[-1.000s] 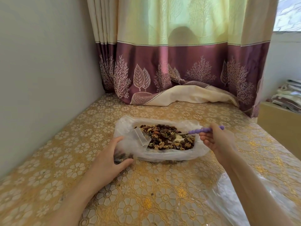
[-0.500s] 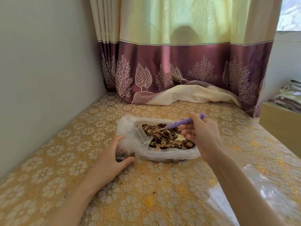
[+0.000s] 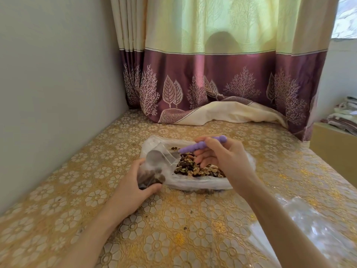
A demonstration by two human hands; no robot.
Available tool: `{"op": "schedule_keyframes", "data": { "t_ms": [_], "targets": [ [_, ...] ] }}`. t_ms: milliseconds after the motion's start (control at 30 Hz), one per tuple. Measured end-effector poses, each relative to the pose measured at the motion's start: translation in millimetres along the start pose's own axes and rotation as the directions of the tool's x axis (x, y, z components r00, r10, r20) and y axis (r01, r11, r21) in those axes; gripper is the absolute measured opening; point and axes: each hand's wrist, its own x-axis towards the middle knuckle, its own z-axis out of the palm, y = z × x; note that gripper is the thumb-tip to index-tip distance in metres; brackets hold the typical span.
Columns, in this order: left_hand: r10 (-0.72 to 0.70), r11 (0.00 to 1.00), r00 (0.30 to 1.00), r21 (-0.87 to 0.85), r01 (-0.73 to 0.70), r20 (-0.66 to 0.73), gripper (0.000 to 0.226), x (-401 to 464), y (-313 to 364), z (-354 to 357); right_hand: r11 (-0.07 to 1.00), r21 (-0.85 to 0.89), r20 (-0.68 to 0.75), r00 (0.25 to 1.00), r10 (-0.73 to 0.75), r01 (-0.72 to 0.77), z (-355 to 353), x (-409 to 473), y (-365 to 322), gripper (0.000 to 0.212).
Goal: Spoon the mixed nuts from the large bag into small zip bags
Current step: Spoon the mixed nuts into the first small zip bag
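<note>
Spoon [image 3: 201,147], pinched by right hand [image 3: 222,157], now enters the limp, slippery zip bag [image 3: 154,167]; left hand [image 3: 135,188] grips its base.

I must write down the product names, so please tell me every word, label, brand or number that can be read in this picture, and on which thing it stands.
None can be read.
The small clear zip bag, the large clear plastic bag and the purple-handled spoon show no print.
The maroon and cream curtain bears only tree and leaf patterns.
</note>
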Motion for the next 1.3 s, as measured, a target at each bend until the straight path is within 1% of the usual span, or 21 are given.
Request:
{"op": "schedule_keyframes", "data": {
  "t_ms": [133,200,267,333,367,433,533,667,733,800,900,1000,1033,1100,1167,1300],
  "targets": [
    [0.016,0.998,1.0,0.065,-0.015,-0.02,0.076,0.2,-1.4,1.2,1.0,0.013,-0.027,1.0,-0.015,0.015,-10.9,2.1,-2.6,0.024],
    [0.022,0.998,1.0,0.066,-0.021,-0.014,0.076,0.3,-0.6,1.0,0.999,0.033,-0.079,0.997,-0.028,0.031,-16.5,2.8,-3.8,0.026],
    [0.024,0.997,1.0,0.067,-0.023,-0.009,0.075,0.1,-0.1,0.7,0.997,0.066,-0.19,0.982,-0.018,0.031,-23.5,4.1,-3.7,0.03],
    [0.017,0.997,1.0,0.07,-0.016,-0.007,0.074,0.2,-0.3,0.7,0.998,0.067,-0.33,0.944,0.003,0.02,-32.8,6.1,-0.9,0.033],
    [0.014,0.998,1.0,0.069,-0.013,-0.004,0.073,0.3,-0.6,0.8,0.999,0.04,-0.392,0.92,0.002,0.014,-37.8,7.2,1.7,0.034],
    [0.011,0.998,1.0,0.066,-0.012,0.003,0.073,0.0,-1.1,0.9,0.997,-0.075,-0.493,0.869,-0.034,-0.003,-47.9,8.7,8.3,0.038],
    [0.003,0.997,1.0,0.075,-0.003,0.002,0.079,0.6,-2.0,0.7,0.962,-0.269,-0.581,0.805,-0.122,-0.048,-61.1,9.8,18.9,0.041],
    [0.008,0.997,1.0,0.082,-0.009,0.006,0.075,0.9,-1.7,0.3,0.912,-0.397,-0.618,0.764,-0.184,-0.101,-72.0,10.5,29.3,0.038],
    [0.007,0.997,1.0,0.078,-0.008,0.009,0.075,0.7,-1.8,0.2,0.887,-0.445,-0.613,0.764,-0.203,-0.121,-73.6,10.4,32.8,0.039],
    [0.007,0.997,1.0,0.081,-0.008,0.011,0.075,0.4,-2.2,0.6,0.884,-0.448,-0.602,0.776,-0.188,-0.132,-74.2,10.6,36.6,0.042],
    [0.018,0.995,1.0,0.094,-0.018,0.005,0.072,0.7,-2.2,1.2,0.911,-0.376,-0.608,0.787,-0.106,-0.168,-74.7,10.9,42.7,0.056],
    [0.028,0.995,1.0,0.097,-0.028,0.003,0.068,1.2,-2.1,1.3,0.956,-0.196,-0.589,0.806,0.064,-0.219,-73.3,11.2,47.1,0.06],
    [0.032,0.995,0.999,0.094,-0.032,0.003,0.067,0.9,-1.9,1.2,0.96,-0.133,-0.579,0.806,0.124,-0.244,-72.5,11.6,48.1,0.059],
    [0.033,0.996,0.999,0.077,-0.033,0.007,0.064,0.5,-1.2,0.8,0.958,-0.015,-0.557,0.798,0.231,-0.288,-71.6,12.3,49.3,0.046],
    [0.032,0.997,0.999,0.066,-0.032,0.01,0.063,0.1,-0.2,0.4,0.947,0.068,-0.528,0.794,0.302,-0.315,-72.2,13.1,50.1,0.038],
    [0.041,0.996,0.999,0.077,-0.042,0.015,0.064,0.1,1.9,0.9,0.909,0.188,-0.454,0.787,0.417,-0.373,-73.3,13.3,49.2,0.036]
  ]
}}
